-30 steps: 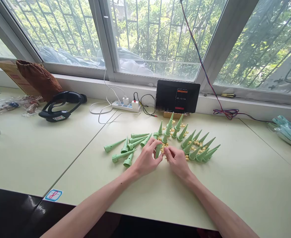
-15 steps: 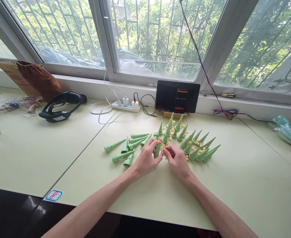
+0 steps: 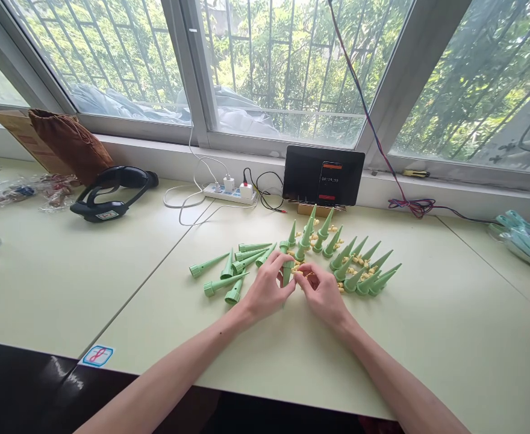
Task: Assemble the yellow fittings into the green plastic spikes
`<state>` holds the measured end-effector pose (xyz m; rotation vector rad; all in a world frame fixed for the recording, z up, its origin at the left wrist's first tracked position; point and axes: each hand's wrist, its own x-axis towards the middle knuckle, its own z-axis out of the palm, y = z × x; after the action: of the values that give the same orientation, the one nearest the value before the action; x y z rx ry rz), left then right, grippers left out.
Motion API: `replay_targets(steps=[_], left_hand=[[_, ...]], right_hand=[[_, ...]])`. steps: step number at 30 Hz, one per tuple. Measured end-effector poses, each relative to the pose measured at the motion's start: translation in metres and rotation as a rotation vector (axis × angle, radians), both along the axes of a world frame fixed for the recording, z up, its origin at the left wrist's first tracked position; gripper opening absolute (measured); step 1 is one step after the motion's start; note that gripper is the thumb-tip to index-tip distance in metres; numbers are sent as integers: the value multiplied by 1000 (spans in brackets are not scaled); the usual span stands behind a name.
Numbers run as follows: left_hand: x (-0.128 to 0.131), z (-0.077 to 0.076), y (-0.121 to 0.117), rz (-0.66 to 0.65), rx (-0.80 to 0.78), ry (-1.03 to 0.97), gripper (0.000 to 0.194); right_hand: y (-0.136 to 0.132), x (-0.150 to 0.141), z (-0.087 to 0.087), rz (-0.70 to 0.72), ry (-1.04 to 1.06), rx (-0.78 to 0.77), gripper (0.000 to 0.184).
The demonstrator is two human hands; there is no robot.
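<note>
My left hand [image 3: 268, 283] is closed around a green plastic plant watering spike [image 3: 287, 272], its tip pointing down. Close beside it on the right, my right hand [image 3: 323, 293] pinches a small yellow valve piece [image 3: 297, 270] against the side of that spike; whether the piece sits in a hole I cannot tell. Several green spikes [image 3: 220, 283] lie loose to the left of my hands. Behind and to the right, more green spikes [image 3: 368, 272] stand upright on their wide ends, with small yellow pieces [image 3: 361, 261] scattered among them.
At the back a tablet [image 3: 308, 175] showing a timer leans by the window. Left of it are a white power strip [image 3: 226, 193] with cables and a black headset [image 3: 114, 194]. A brown pouch [image 3: 70, 144] stands far left; bagged items [image 3: 524, 235] lie far right.
My right fingers have shifted slightly left, bringing the yellow piece up to the spike. The left hand stays in nearly the same place.
</note>
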<state>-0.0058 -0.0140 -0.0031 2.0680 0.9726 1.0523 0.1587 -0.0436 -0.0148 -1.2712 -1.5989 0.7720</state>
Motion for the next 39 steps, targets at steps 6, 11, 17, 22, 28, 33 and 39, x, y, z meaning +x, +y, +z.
replay_targets(steps=[6, 11, 17, 22, 28, 33, 39], left_hand=[[0, 1, 0, 0, 3, 24, 26], [0, -1, 0, -21, 4, 28, 27], [0, 0, 0, -26, -21, 20, 30], [1, 2, 1, 10, -49, 6, 29], [1, 1, 1, 25, -69, 11, 27], [0, 1, 1, 6, -71, 17, 26], [1, 1, 0, -25, -72, 0, 27]], right_hand=[[2, 1, -2, 10, -7, -4, 29], [4, 3, -5, -11, -102, 31, 39], [6, 2, -8, -18, -108, 31, 45], [3, 1, -3, -14, -41, 3, 33], [2, 2, -3, 11, -31, -19, 26], [5, 4, -5, 6, -88, 9, 30], [5, 3, -3, 7, -156, 67, 38]])
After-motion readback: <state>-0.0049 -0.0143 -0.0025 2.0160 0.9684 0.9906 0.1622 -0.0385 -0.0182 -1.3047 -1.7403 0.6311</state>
